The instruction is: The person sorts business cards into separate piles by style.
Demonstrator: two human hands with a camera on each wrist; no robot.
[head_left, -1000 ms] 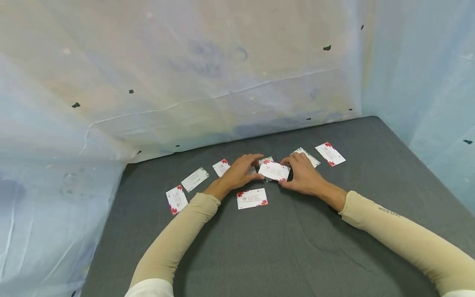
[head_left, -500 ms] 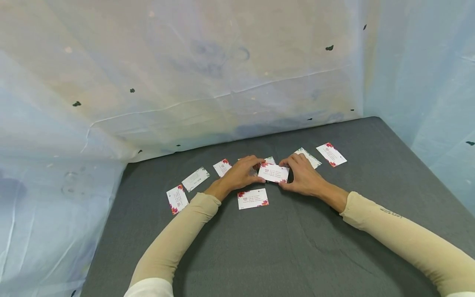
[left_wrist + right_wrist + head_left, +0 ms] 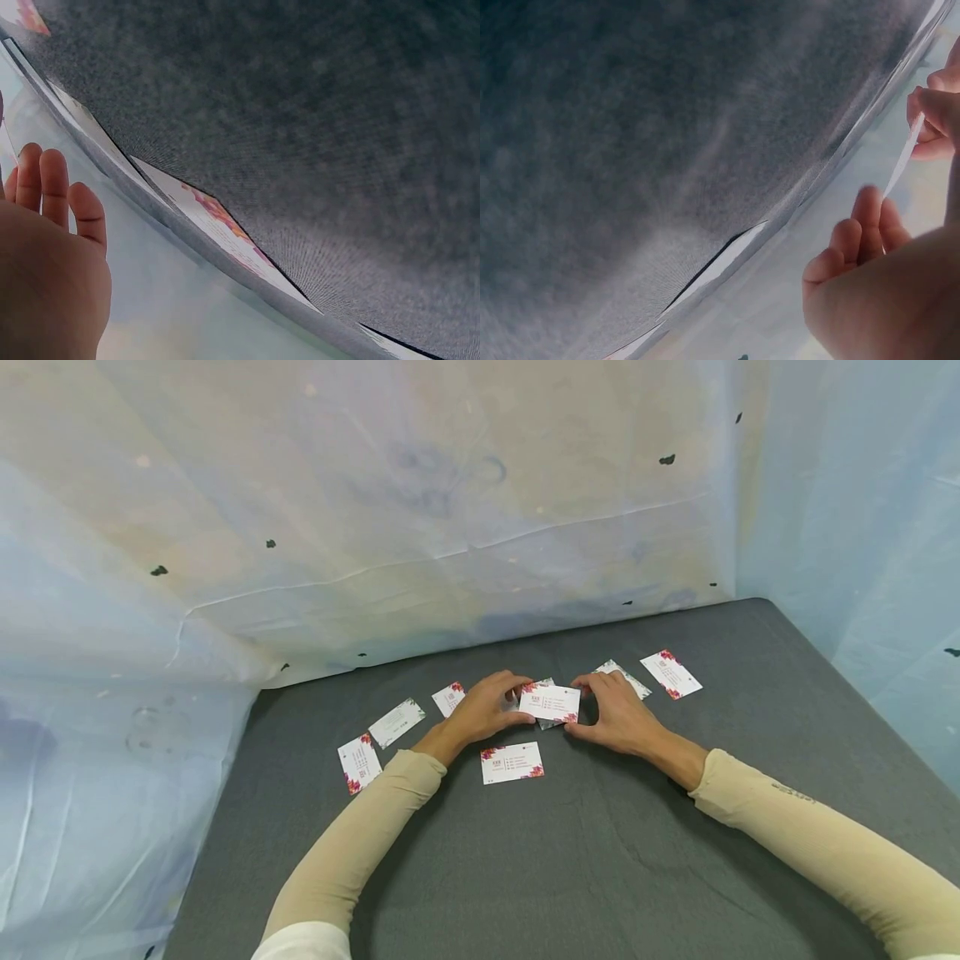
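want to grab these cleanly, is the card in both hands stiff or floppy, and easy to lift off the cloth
The card looks fairly stiff: held at its ends by left hand and right hand, it stays flat. Probably very light. Flat on the cloth, it likely needs an edge lifted.

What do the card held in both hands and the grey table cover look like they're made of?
Card: probably thin matte card stock; white with printed red flowers, and edge-on in the right wrist view it stays straight. Table cover: apparently dark grey woven fabric; fine grain and soft creases show.

White floral-cornered card (image 3: pixel 551 702) held flat just above grey table (image 3: pixel 600 860).
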